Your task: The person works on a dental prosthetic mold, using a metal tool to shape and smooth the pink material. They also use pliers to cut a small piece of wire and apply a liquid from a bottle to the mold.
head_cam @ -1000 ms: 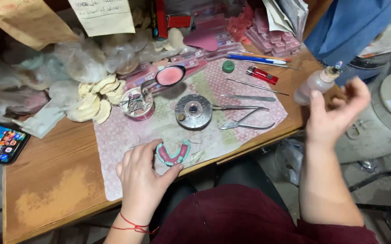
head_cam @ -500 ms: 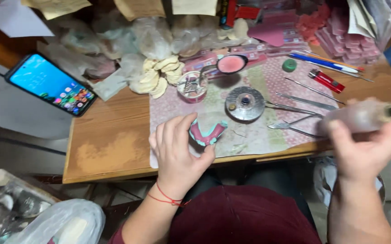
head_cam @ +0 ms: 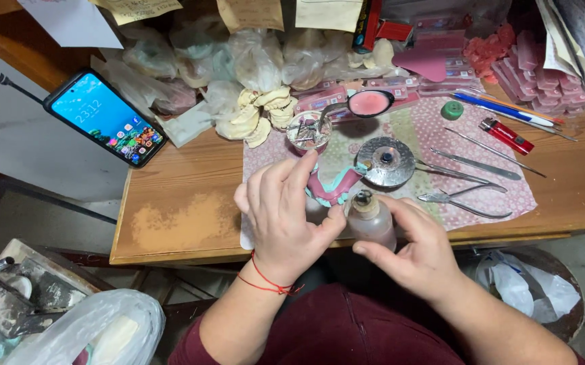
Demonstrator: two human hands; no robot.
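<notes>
Cluttered wooden desk (head_cam: 184, 203): left hand (head_cam: 282, 213) grips pink denture (head_cam: 336, 189); right hand (head_cam: 417, 247) clasps bottle (head_cam: 370, 220) (uncapped).

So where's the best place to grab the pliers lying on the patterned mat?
Probably the pliers' two handles, taken together from above at their right-hand stretch. They lie flat, handles converging rightward, with bare mat around them; the jaw end sits close to the right hand.

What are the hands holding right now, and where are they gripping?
Left hand grips the pink denture piece at its near edge; right hand wraps the small squeeze bottle around its body.
</notes>
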